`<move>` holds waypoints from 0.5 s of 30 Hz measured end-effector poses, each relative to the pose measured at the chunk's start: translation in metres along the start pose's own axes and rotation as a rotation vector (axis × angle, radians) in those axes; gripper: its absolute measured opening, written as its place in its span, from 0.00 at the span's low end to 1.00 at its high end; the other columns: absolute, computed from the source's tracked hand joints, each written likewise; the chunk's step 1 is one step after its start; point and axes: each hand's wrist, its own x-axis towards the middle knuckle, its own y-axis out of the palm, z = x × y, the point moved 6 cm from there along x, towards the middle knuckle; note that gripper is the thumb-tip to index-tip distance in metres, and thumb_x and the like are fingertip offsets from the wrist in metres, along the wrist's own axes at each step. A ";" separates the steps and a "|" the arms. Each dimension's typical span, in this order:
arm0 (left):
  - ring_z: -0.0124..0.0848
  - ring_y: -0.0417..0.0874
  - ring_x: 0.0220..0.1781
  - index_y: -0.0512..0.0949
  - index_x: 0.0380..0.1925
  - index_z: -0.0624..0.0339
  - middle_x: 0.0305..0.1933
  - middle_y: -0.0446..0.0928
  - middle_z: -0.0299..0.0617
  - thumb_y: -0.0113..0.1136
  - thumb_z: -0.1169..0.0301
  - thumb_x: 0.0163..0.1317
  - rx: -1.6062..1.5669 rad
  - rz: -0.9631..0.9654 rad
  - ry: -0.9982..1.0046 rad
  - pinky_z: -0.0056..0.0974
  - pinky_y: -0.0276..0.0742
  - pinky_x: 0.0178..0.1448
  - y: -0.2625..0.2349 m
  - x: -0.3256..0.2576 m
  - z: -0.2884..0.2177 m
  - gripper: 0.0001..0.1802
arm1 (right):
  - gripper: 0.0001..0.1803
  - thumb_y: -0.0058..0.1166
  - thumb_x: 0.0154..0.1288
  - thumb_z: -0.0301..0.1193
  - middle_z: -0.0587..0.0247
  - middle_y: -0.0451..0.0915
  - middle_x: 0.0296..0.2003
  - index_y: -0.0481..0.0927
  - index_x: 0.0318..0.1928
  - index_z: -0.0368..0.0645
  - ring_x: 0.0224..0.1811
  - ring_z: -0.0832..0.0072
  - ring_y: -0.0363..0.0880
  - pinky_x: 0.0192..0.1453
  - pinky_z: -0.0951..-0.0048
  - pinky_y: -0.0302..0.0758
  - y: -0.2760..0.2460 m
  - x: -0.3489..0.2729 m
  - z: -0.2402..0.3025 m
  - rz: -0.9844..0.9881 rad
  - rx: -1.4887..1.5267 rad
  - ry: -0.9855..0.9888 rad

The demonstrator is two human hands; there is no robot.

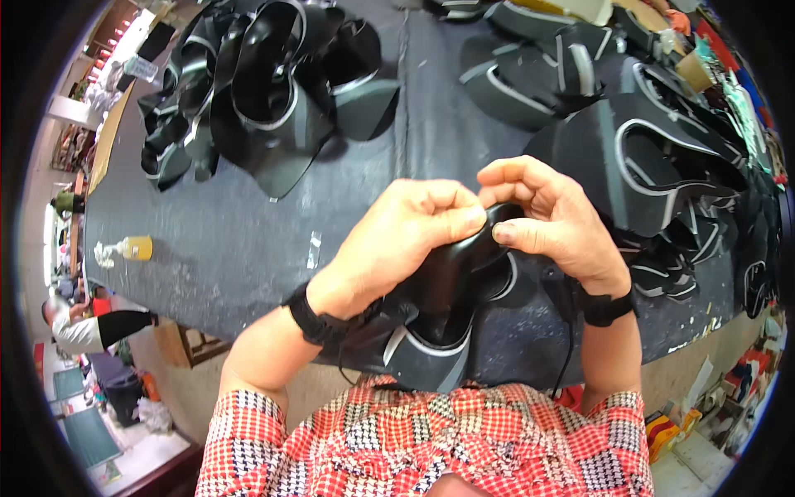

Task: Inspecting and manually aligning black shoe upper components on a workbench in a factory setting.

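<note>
My left hand and my right hand are close together over the dark table, both pinching the upper end of a glossy black piece with grey edging. It looks like a shoe upper, but its exact kind is not certain. The thumbs and fingertips press on its rim, where the material bends over. Below my hands the piece hangs toward my body, and a grey-edged opening shows near the table's front edge. Parts of it are covered by my fingers.
Similar black pieces with grey edging lie in a pile at the far left and another heap at the right. A small bottle of yellow liquid lies at the left. Beyond the table's left side, a person is visible.
</note>
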 end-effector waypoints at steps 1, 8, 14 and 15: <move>0.15 0.70 0.31 0.76 0.30 0.63 0.28 0.73 0.27 0.56 0.70 0.59 0.021 0.013 0.005 0.22 0.66 0.38 -0.004 0.001 0.001 0.07 | 0.21 0.57 0.53 0.21 0.60 0.76 0.39 0.69 0.48 0.34 0.37 0.82 0.75 0.41 0.83 0.72 0.002 0.006 -0.005 0.014 -0.002 0.001; 0.13 0.68 0.29 0.75 0.27 0.62 0.27 0.72 0.26 0.55 0.70 0.60 -0.064 0.057 -0.039 0.20 0.65 0.34 -0.016 -0.006 0.017 0.07 | 0.14 0.56 0.53 0.18 0.65 0.77 0.34 0.72 0.42 0.35 0.34 0.84 0.76 0.41 0.85 0.74 0.015 0.013 -0.027 0.073 0.323 0.120; 0.13 0.67 0.28 0.74 0.28 0.63 0.26 0.71 0.26 0.55 0.71 0.60 0.026 0.078 -0.007 0.21 0.64 0.33 -0.013 -0.005 0.017 0.06 | 0.11 0.56 0.52 0.18 0.68 0.76 0.32 0.71 0.38 0.37 0.33 0.86 0.74 0.39 0.86 0.72 0.018 0.013 -0.040 0.111 0.460 0.078; 0.13 0.67 0.28 0.74 0.29 0.63 0.26 0.71 0.26 0.55 0.71 0.60 0.070 0.061 0.009 0.21 0.64 0.32 -0.013 -0.004 0.017 0.06 | 0.11 0.56 0.52 0.18 0.68 0.76 0.32 0.71 0.38 0.37 0.33 0.86 0.74 0.39 0.86 0.72 0.016 0.012 -0.042 0.104 0.465 0.079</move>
